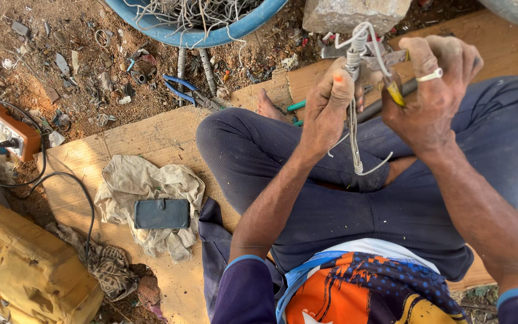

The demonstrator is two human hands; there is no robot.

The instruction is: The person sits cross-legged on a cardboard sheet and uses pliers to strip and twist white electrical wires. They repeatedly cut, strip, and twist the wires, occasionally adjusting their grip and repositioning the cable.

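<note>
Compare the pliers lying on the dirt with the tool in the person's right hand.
The blue-handled metal pliers lie untouched on the dirt below the blue tub; the yellow-handled tool is held in the right hand above the lap. The pliers show whole, handles spread; the tool is mostly hidden by fingers. The tool works against the twisted grey wire bundle that the left hand holds; the pliers touch none.
</note>
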